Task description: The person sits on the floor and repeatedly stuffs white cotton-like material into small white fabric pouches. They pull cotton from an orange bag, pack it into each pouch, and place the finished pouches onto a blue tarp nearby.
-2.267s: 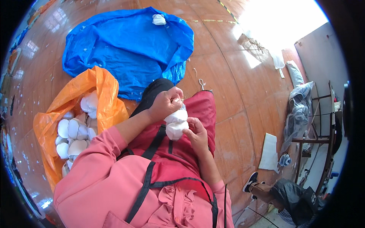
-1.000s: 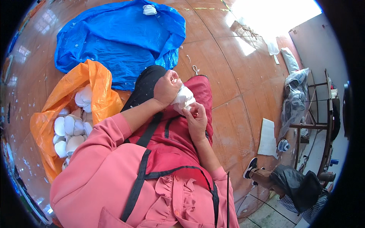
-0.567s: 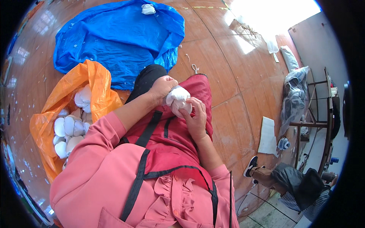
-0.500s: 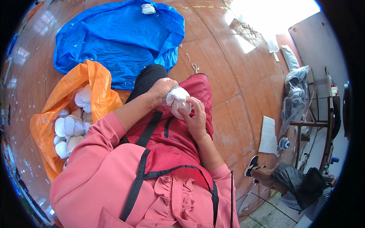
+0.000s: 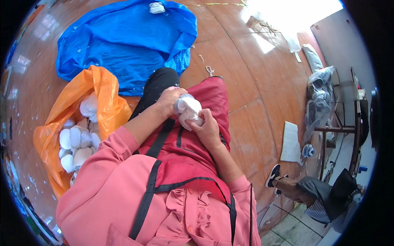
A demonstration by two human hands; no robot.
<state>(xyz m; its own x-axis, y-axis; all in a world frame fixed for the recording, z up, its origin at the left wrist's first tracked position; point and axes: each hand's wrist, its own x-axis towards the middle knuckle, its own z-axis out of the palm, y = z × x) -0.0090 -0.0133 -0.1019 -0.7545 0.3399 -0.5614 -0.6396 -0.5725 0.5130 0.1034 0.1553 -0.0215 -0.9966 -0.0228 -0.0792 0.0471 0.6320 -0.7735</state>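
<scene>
Over my lap, both hands grip a soft white fabric bundle [image 5: 189,110], folded into a rounded wad with a greyish edge on its left side. My left hand [image 5: 170,100] is closed round that greyish edge. On the bundle's lower right, my right hand [image 5: 206,128] pinches it between thumb and fingers. Similar white rounded pieces [image 5: 75,137] fill an open orange plastic bag [image 5: 107,102] on the floor to my left. A red apron [image 5: 212,96] covers my lap beneath the hands.
Ahead lies a spread blue plastic sheet or sack [image 5: 119,41] with a small white bundle [image 5: 156,7] at its far edge. To the right are a white board [image 5: 289,141], a clear plastic bag [image 5: 319,92] and a dark frame [image 5: 338,129]. Another person [image 5: 312,192] is at lower right.
The bundle and both hands have shifted slightly left. My right hand has turned, with its thumb now pressing the bundle's lower side. The other person's leg has moved slightly.
</scene>
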